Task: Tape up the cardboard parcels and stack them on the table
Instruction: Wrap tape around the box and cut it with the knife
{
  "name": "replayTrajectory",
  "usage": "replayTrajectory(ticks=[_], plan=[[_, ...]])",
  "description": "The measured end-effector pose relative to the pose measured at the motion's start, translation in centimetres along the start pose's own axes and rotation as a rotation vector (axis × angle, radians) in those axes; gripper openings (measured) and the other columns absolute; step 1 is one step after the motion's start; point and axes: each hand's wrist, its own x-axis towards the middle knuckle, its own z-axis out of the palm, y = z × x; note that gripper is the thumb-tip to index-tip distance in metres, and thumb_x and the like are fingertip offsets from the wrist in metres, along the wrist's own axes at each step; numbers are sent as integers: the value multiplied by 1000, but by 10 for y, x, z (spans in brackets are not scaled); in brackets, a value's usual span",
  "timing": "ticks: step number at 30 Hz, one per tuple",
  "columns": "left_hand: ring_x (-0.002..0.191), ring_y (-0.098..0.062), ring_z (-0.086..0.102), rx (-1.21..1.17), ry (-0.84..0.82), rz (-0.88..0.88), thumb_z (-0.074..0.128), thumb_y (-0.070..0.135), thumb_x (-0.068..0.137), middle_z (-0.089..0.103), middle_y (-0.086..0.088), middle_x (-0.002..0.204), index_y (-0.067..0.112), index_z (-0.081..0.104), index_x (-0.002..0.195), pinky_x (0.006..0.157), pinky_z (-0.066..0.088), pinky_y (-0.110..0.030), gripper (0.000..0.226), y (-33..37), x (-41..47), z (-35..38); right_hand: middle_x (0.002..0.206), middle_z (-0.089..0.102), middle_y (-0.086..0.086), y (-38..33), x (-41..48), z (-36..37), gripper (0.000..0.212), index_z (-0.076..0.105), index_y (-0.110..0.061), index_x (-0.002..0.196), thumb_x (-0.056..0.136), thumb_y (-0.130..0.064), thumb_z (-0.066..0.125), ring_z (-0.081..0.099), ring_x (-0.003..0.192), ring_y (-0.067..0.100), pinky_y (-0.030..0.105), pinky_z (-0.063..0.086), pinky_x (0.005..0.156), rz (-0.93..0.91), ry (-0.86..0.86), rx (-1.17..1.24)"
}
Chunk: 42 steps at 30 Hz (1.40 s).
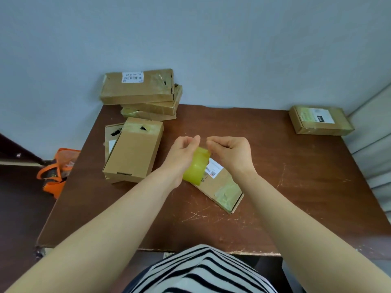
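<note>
Both hands on the tape roll (195, 167) above a flat parcel (225, 188)
The left hand (186, 150) grips the roll, the right hand (231, 154) pinches its top edge — 3 stacked parcels (137, 87) sit at the table (275, 166)'s far-left corner.

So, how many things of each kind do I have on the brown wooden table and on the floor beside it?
Brown cardboard parcels: 7 (far stack 3, near-left pile 2, middle 1, far right 1)
Yellow-green roll of tape: 1
Orange bag on the floor: 1
Total: 9
</note>
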Motion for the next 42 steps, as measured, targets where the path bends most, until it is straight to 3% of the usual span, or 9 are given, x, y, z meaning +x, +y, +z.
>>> replayTrajectory(ticks=[5,8,13,21,27,30,36,39,42], plan=[[92,-16,50,17,1,5,46,38,99,53,3,95,25,52,92,87,42,-33,16,3,1,0,100,73,-6,-1,0,-3,31,68,-22,117,86,-20,68,65,92,5,33,52,93,-44,-9,-72],[101,-25,57,-37,0,-76,45,35,100,58,-8,109,24,51,92,93,47,-41,15,6,-2,0,76,72,4,-1,1,-7,59,47,-42,134,86,-13,64,59,68,10,23,53,77,-121,-55,-50],[103,-27,58,-66,-5,-99,43,35,101,60,-13,116,21,52,99,96,46,-44,17,6,-6,1,75,71,-5,-1,-4,-6,35,66,-43,82,88,-8,62,66,74,7,28,54,72,-131,-64,-37],[116,-29,56,-46,-12,-94,41,36,101,59,-13,120,28,51,93,103,43,-49,15,6,-9,0,99,71,-6,0,-4,-5,25,73,-15,106,82,-18,74,65,89,-1,21,52,86,-42,-56,-65],[110,-26,59,-71,-34,-116,43,34,101,60,-11,119,17,52,115,102,44,-46,24,4,-8,2,83,68,-9,-3,-3,-2,7,70,-25,88,88,-20,65,62,79,9,28,51,72,-119,-38,-286],[94,-23,62,-159,-53,-128,56,21,96,61,-13,113,13,46,124,85,50,-40,31,3,-9,-3,98,60,-1,-1,-1,-2,8,65,-24,90,93,-22,57,60,81,15,30,50,74,-147,-9,-338],[99,-22,66,-187,-191,-55,69,1,80,62,-12,109,44,43,133,79,58,-45,73,5,-12,-16,117,37,-1,0,3,1,23,55,-27,72,94,-18,56,59,96,23,44,55,81,-100,-87,-313],[103,-25,64,-82,-150,4,73,17,83,54,-8,116,34,61,115,83,56,-43,39,3,-13,-13,114,38,0,0,2,3,23,56,-24,71,93,-17,57,58,93,22,44,56,78,-123,-126,-311],[80,-20,60,-28,-43,68,66,17,89,61,-3,88,17,65,87,67,51,-34,2,-1,-11,-13,111,41,2,2,1,7,14,61,-14,78,92,-16,61,58,90,18,39,58,73,-151,-163,-287]])
